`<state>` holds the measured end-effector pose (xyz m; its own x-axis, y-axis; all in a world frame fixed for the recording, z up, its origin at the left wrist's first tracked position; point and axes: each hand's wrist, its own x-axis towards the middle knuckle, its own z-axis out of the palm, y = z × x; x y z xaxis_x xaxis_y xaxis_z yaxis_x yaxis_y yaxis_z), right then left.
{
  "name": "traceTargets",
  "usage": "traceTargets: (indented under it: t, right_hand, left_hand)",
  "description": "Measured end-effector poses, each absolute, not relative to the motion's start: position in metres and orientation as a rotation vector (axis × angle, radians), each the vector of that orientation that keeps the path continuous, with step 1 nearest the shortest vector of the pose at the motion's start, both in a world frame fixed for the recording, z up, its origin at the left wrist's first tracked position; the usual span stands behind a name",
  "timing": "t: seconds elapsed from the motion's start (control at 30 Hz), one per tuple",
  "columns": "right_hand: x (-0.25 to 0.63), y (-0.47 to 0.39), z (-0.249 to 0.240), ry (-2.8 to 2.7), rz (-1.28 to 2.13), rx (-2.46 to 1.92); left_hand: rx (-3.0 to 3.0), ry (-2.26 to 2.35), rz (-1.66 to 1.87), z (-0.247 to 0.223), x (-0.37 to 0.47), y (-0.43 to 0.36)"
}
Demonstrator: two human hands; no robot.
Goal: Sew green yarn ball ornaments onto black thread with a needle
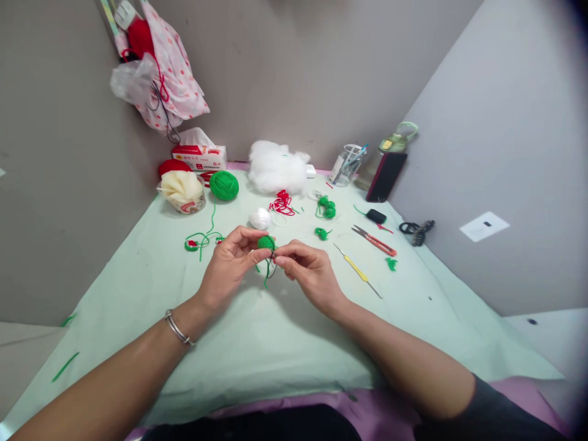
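Note:
Between thumb and fingers, my left hand (234, 260) grips a small round green crochet piece (265, 243) above the middle of the table. My right hand (307, 269) is pinched at the piece's right edge, where a dark thread (271, 269) loops and hangs down with a green strand. Whether a needle is in that pinch is too small to make out. Just beyond the hands lies a white yarn ball (260, 218). To the left, a small red, white and green crochet piece (192, 245) lies with trailing green yarn.
Right of the hands lie a yellow-handled crochet hook (356, 269), orange-handled thread snips (374, 241) and green yarn bits (323, 233). Along the back stand white stuffing (278, 168), a green yarn ball (224, 185), a tissue box (202, 153), a pen cup (348, 165) and a phone (387, 177).

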<state>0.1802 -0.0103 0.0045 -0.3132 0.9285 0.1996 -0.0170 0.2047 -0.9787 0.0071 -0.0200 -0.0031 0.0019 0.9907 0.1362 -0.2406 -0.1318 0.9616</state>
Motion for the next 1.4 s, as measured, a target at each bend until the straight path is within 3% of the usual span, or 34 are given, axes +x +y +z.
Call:
traceTargets:
  t: [0.6,0.83,0.93,1.2,1.27,1.4]
  right_hand:
    - [0.188,-0.001,0.014,-1.389,1.630,-0.892]
    - [0.193,-0.003,0.017,-1.824,0.960,-0.986]
    - [0.195,-0.001,0.019,-1.882,0.874,-0.979]
    - [0.219,0.015,0.045,-1.280,1.569,-0.866]
    - [0.225,0.019,0.051,-1.247,1.584,-0.831]
    - [0.238,0.026,0.063,-1.135,1.298,-0.732]
  left_hand:
    - [1.265,1.069,1.354,-0.005,0.010,-0.021]
    - [1.337,1.058,1.265,-0.008,0.010,-0.022]
    - [1.386,1.053,1.203,-0.009,0.011,-0.022]
    - [1.379,1.082,1.079,-0.013,0.009,-0.019]
    - [1.394,1.096,1.056,-0.014,0.008,-0.017]
    - [1.494,1.181,0.944,-0.014,0.005,-0.015]
